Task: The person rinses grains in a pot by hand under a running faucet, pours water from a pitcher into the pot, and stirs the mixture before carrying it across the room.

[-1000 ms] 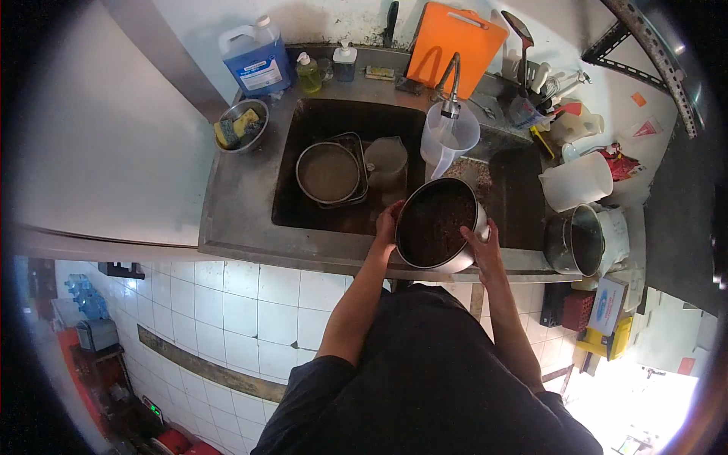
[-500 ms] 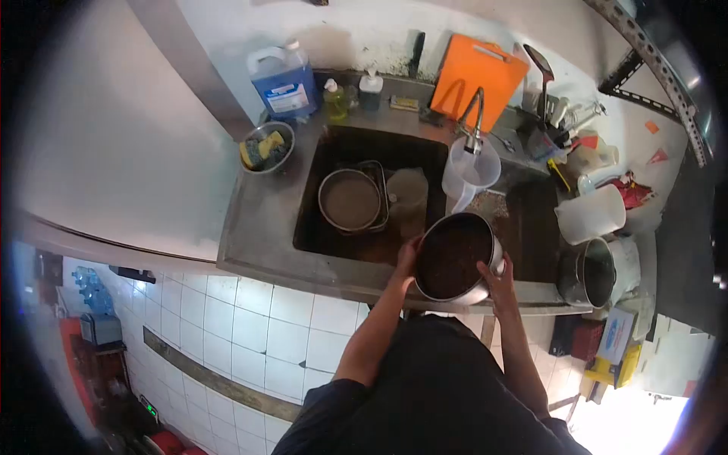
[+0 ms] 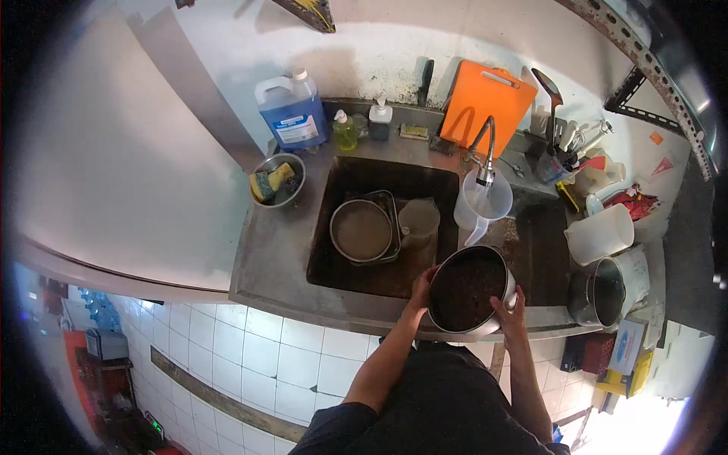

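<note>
A metal pot (image 3: 469, 290) with dark, wet-looking brown contents is held between my two hands at the front edge of the sink, its opening tilted up toward me. Fingers of my left hand (image 3: 422, 294) wrap the pot's left side. On the opposite side, my right hand (image 3: 511, 309) grips it with the thumb over the rim. Just beyond the pot, a clear plastic pitcher (image 3: 464, 208) stands under the faucet (image 3: 487, 152). To its left, the sink basin (image 3: 318, 262) contains a round pan of murky liquid (image 3: 362, 230) and a translucent container (image 3: 419, 220).
Sponges fill a metal bowl (image 3: 298, 193) on the left counter. Behind the basin stand a blue liquid jug (image 3: 292, 114) and soap bottles (image 3: 345, 133). An orange cutting board (image 3: 485, 110) leans on the wall. To the right are a utensil holder (image 3: 551, 167), white container (image 3: 600, 233) and another pot (image 3: 607, 292).
The head view has shifted, so the sink and counter appear lower and farther right. Both hands keep hold of the pot, which stays near the sink's front edge.
</note>
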A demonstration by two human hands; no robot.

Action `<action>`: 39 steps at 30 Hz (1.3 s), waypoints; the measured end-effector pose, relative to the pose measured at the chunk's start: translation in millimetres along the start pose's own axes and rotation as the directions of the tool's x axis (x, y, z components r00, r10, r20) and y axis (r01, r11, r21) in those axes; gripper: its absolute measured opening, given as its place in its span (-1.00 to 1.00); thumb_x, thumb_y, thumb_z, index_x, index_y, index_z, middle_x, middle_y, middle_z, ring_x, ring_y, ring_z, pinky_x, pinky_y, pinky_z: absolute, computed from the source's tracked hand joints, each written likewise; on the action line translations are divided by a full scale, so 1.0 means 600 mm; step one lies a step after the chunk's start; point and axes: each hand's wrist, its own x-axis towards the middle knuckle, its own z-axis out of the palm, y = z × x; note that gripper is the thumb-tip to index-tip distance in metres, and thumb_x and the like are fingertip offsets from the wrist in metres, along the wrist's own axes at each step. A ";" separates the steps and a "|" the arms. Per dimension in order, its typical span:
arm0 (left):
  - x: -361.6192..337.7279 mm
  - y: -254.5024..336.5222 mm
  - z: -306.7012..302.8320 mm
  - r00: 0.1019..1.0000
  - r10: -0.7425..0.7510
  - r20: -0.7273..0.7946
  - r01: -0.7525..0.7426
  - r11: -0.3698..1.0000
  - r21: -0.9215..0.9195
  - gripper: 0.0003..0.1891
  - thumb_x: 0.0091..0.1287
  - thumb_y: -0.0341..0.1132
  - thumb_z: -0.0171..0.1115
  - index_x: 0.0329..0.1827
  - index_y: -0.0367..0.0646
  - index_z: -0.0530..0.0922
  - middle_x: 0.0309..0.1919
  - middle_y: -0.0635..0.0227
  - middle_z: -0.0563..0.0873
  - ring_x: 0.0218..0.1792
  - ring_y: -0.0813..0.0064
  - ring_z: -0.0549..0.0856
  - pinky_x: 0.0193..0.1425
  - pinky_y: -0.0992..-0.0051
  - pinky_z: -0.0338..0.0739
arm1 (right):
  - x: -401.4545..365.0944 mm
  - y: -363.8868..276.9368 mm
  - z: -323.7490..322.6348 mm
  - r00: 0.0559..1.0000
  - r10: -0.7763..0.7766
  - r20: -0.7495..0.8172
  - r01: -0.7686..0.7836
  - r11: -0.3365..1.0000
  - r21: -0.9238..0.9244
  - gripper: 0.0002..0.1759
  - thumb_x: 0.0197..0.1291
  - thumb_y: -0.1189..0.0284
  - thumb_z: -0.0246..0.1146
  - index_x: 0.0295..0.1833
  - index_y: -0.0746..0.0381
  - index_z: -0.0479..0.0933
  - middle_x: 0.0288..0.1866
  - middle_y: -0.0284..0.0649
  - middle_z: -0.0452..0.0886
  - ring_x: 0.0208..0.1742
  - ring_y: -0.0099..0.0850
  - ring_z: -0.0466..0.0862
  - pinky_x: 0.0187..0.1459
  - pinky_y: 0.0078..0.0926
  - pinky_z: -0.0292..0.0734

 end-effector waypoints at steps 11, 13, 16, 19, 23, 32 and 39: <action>0.028 -0.022 -0.009 0.990 -0.119 0.081 0.134 0.967 -0.215 -0.67 0.46 -0.26 -0.13 -0.02 -0.20 0.60 -0.16 0.30 0.68 -0.13 0.41 0.64 0.03 0.43 0.49 | -0.015 -0.011 0.010 0.998 0.025 -0.056 -0.026 0.999 -0.021 0.07 0.06 0.28 0.46 0.50 0.18 -0.14 0.33 0.00 0.27 0.27 -0.23 0.40 0.23 -0.29 0.36; 0.024 -0.009 -0.002 0.984 -0.176 0.028 0.177 0.950 -0.259 -0.66 0.46 -0.25 -0.13 -0.01 -0.21 0.60 -0.16 0.30 0.68 -0.13 0.40 0.64 0.03 0.42 0.49 | -0.019 -0.024 0.019 0.995 0.058 -0.076 -0.063 0.996 -0.064 0.08 0.05 0.27 0.46 0.50 0.19 -0.14 0.34 0.01 0.25 0.27 -0.23 0.40 0.24 -0.29 0.36; 0.079 -0.094 -0.052 0.995 -0.100 0.006 0.100 0.989 -0.110 -0.63 0.45 -0.23 -0.14 0.02 -0.24 0.60 -0.13 0.27 0.68 -0.10 0.37 0.64 0.05 0.40 0.48 | -0.025 -0.030 0.031 0.997 0.011 -0.075 -0.015 0.999 -0.051 0.10 0.03 0.25 0.48 0.51 0.20 -0.14 0.37 0.06 0.18 0.28 -0.24 0.39 0.25 -0.27 0.35; 0.088 -0.106 -0.067 0.993 -0.111 0.039 0.113 0.991 -0.065 -0.61 0.44 -0.22 -0.13 0.04 -0.27 0.59 -0.08 0.22 0.68 -0.06 0.35 0.64 0.07 0.39 0.47 | -0.027 -0.028 0.034 0.998 -0.015 -0.065 0.010 0.996 -0.084 0.12 0.02 0.23 0.48 0.51 0.19 -0.15 0.39 0.08 0.14 0.29 -0.22 0.37 0.25 -0.26 0.35; 0.053 -0.044 -0.039 0.972 -0.234 0.032 0.236 0.954 -0.184 -0.61 0.42 -0.22 -0.09 0.07 -0.29 0.58 0.00 0.17 0.66 -0.01 0.35 0.64 0.09 0.38 0.47 | -0.031 -0.034 0.039 0.997 -0.036 -0.073 0.026 0.991 -0.129 0.21 -0.07 0.08 0.52 0.49 0.30 -0.12 0.40 0.16 0.13 0.37 -0.11 0.27 0.30 -0.17 0.30; 0.012 0.006 -0.006 1.000 -0.019 0.004 0.018 0.981 0.194 -0.67 0.42 -0.22 -0.04 -0.04 -0.27 0.61 -0.15 0.25 0.68 -0.15 0.41 0.64 0.00 0.41 0.51 | -0.035 -0.035 0.040 0.995 -0.036 -0.095 0.027 0.995 -0.100 0.22 -0.08 0.08 0.52 0.49 0.30 -0.13 0.38 0.19 0.15 0.36 -0.07 0.31 0.28 -0.18 0.34; 0.072 -0.080 -0.043 0.968 -0.201 0.147 0.234 0.939 -0.251 -0.70 0.41 -0.20 -0.01 -0.09 -0.23 0.59 -0.20 0.25 0.66 -0.19 0.39 0.63 0.00 0.37 0.53 | -0.042 -0.030 0.037 0.997 -0.053 -0.064 0.055 0.998 0.019 0.19 -0.05 0.12 0.50 0.49 0.31 -0.13 0.36 0.22 0.14 0.31 -0.05 0.37 0.23 -0.18 0.40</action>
